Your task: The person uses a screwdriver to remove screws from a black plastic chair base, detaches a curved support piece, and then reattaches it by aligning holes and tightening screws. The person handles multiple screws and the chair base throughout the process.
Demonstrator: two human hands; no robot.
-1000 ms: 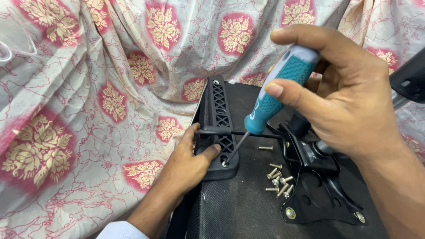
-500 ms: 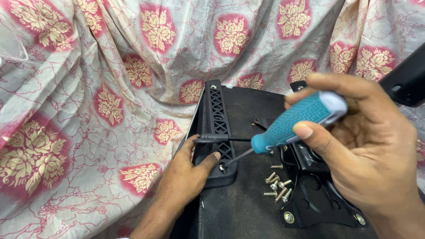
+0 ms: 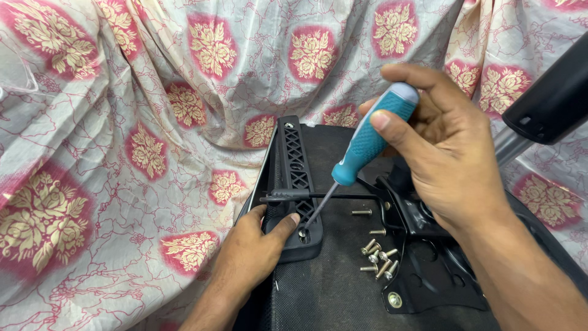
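My right hand [image 3: 450, 153] grips a screwdriver with a teal and white handle [image 3: 370, 138]. Its shaft slants down to the left, and the tip rests on a screw [image 3: 302, 232] near the lower end of a black latticed plastic bracket [image 3: 296, 178]. My left hand [image 3: 254, 251] presses on the lower left part of that bracket, with the thumb beside the screw. The bracket lies on the dark fabric underside of a chair seat [image 3: 337, 288].
Several loose silver screws [image 3: 376, 257] lie on the seat, right of the bracket. A black metal mechanism plate [image 3: 429, 270] sits under my right wrist. A grey tube and black part [image 3: 545, 110] stick out at the upper right. A floral cloth [image 3: 122, 153] covers the surroundings.
My right hand has tilted the screwdriver more upright than half a second ago, its tip staying at the bracket's screw. The view has shifted slightly. My left hand has stayed on the bracket.
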